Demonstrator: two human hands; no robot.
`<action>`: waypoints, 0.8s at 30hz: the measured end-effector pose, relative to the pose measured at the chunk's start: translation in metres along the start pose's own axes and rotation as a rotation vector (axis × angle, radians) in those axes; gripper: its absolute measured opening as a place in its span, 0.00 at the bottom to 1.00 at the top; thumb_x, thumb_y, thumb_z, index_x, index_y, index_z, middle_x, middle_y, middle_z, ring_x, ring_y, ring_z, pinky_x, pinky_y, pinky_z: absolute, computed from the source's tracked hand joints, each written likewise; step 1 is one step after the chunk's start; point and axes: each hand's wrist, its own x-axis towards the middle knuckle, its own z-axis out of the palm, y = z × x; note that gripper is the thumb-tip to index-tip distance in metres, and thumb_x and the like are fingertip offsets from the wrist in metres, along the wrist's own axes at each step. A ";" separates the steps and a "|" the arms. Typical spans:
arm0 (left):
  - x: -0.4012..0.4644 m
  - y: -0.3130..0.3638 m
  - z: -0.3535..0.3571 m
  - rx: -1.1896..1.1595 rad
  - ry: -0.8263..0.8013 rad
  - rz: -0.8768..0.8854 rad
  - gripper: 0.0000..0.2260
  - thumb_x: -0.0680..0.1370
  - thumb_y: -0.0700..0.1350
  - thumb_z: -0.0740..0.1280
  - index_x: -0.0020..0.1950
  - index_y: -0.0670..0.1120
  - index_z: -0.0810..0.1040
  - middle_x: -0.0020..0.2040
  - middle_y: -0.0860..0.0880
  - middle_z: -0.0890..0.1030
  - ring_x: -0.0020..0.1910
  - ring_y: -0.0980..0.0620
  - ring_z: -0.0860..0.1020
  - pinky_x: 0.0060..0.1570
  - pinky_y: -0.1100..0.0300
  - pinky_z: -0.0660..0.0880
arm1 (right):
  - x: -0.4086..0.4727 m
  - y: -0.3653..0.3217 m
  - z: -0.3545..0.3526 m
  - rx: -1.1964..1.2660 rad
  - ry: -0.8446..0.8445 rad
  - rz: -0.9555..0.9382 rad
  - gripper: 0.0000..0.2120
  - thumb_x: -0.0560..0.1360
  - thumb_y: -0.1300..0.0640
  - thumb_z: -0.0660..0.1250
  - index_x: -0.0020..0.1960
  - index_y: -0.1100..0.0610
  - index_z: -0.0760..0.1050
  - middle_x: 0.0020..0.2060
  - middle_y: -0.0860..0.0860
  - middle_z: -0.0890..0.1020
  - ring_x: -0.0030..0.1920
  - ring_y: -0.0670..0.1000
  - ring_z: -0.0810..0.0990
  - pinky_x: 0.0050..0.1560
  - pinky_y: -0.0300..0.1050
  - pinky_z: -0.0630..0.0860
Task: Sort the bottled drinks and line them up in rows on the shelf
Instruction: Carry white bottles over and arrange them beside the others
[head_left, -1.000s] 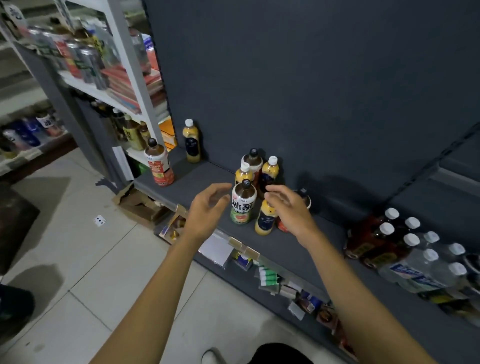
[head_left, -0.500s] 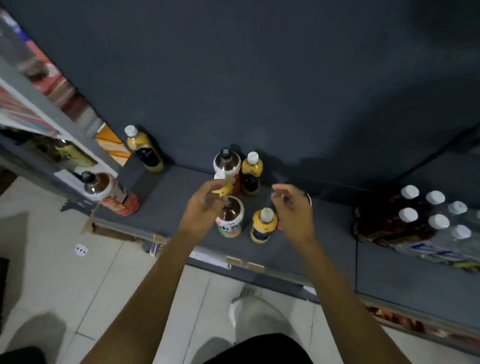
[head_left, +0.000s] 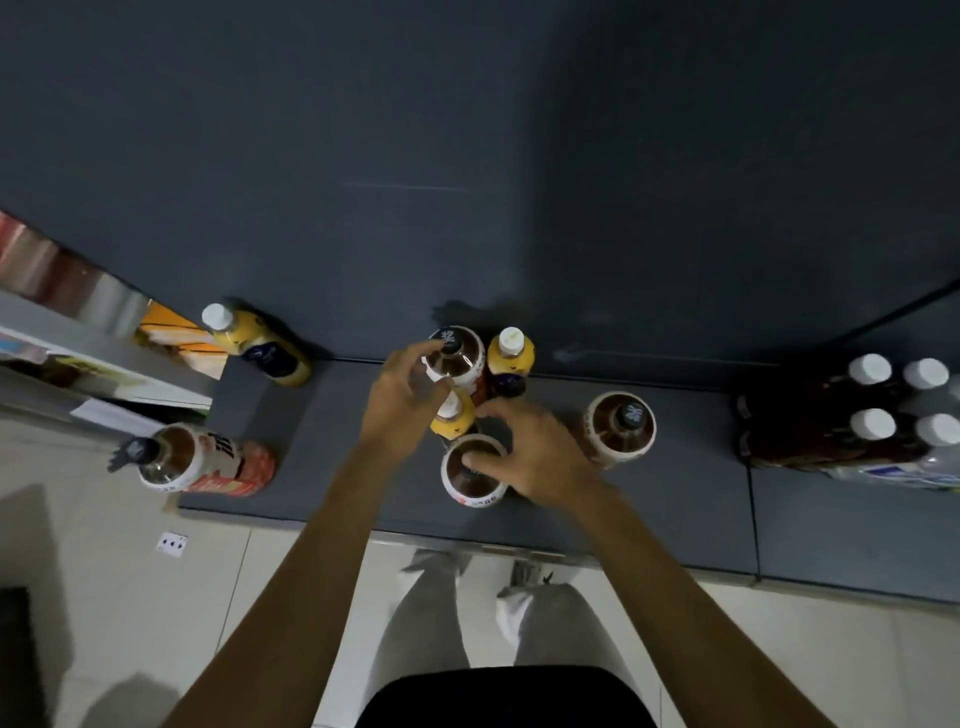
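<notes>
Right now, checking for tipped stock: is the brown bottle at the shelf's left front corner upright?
Upright: the brown bottle stands on its base, cap up.

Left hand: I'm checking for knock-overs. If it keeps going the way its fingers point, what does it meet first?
Probably the dark-capped tea bottle at the back: the left hand reaches toward its neck. Depth is unclear.

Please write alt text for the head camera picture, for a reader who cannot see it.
Seen from above, a person's left hand and right hand reach into a cluster of yellow and brown drink bottles on a dark grey shelf. The right hand's fingers rest on a brown bottle.
</notes>
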 end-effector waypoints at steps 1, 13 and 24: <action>0.007 -0.003 0.001 0.021 -0.010 0.012 0.20 0.74 0.38 0.69 0.56 0.62 0.74 0.56 0.51 0.77 0.55 0.50 0.77 0.54 0.55 0.76 | 0.003 -0.004 0.007 -0.018 -0.026 0.027 0.23 0.69 0.46 0.74 0.60 0.51 0.73 0.56 0.51 0.78 0.56 0.53 0.77 0.55 0.48 0.75; 0.070 -0.036 0.015 0.146 -0.091 0.161 0.17 0.71 0.45 0.74 0.58 0.47 0.77 0.59 0.47 0.74 0.62 0.46 0.67 0.57 0.61 0.66 | 0.012 -0.014 0.053 -0.237 -0.003 0.281 0.25 0.69 0.47 0.72 0.58 0.53 0.64 0.56 0.53 0.72 0.52 0.60 0.77 0.44 0.48 0.73; 0.069 -0.033 -0.004 0.045 -0.144 0.209 0.12 0.70 0.39 0.75 0.50 0.45 0.75 0.54 0.50 0.72 0.50 0.56 0.72 0.44 0.81 0.65 | -0.024 -0.008 0.099 0.237 0.425 0.296 0.25 0.72 0.52 0.73 0.68 0.49 0.72 0.67 0.49 0.72 0.65 0.49 0.71 0.66 0.47 0.71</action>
